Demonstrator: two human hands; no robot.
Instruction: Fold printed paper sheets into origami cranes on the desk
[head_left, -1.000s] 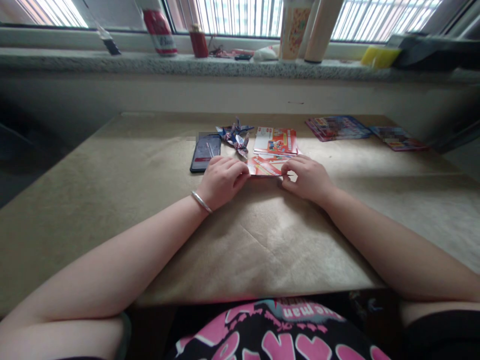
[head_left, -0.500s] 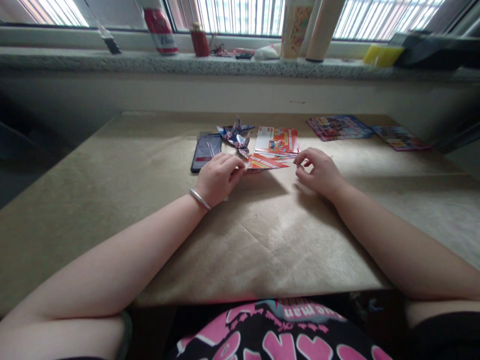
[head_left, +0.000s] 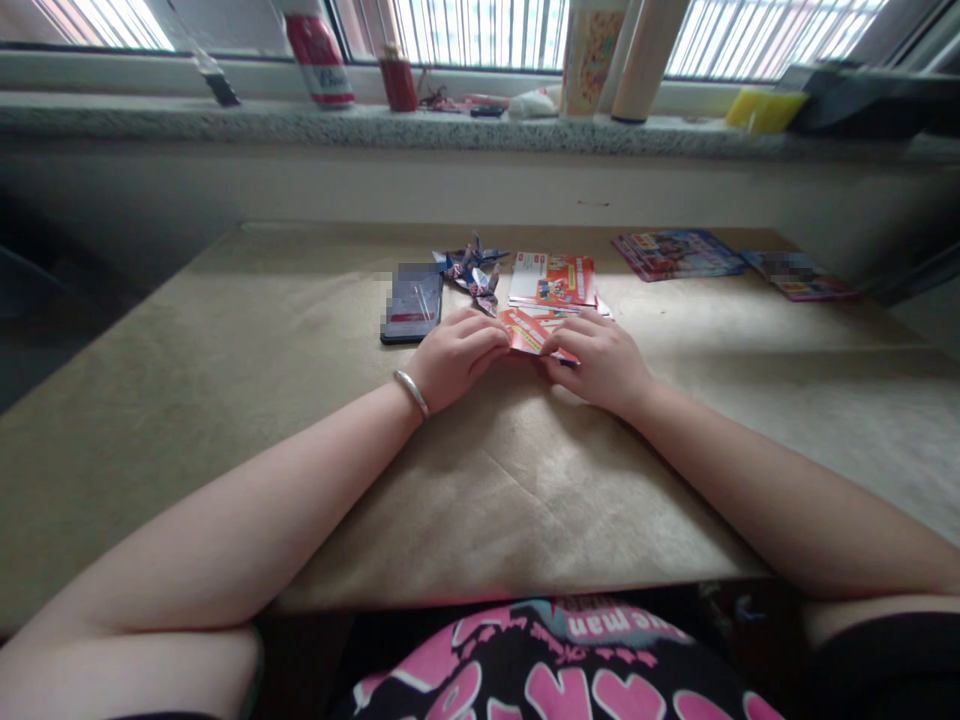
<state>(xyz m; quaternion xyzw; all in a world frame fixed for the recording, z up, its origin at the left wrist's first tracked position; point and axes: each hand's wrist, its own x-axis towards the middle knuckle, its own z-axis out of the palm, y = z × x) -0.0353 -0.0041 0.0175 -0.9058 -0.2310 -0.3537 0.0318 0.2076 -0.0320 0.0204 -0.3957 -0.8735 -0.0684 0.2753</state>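
Observation:
Between my hands is a folded sheet of orange printed paper (head_left: 527, 331). My left hand (head_left: 463, 352), with a silver bangle at the wrist, pinches the sheet's left end. At its right end, the fingers of my right hand (head_left: 598, 360) are closed on the paper, and a dark edge peeks out below them. Just behind lies a stack of orange and white printed sheets (head_left: 553, 280), partly covered by the paper and my right hand. Folded dark blue paper figures (head_left: 474, 272) rest left of the stack. A phone (head_left: 412, 305) lies beside my left hand.
Two piles of colourful printed sheets, one (head_left: 679, 254) nearer and another (head_left: 799, 275) farther right, lie at the table's back right. On the stone windowsill (head_left: 450, 128) stand a red can (head_left: 321, 60), a red bottle (head_left: 398, 82), tall containers and a yellow object (head_left: 765, 110).
My right hand has moved left and taken hold of the paper's right end. My left hand has shifted slightly right, still pinching the paper, which now looks turned and shorter.

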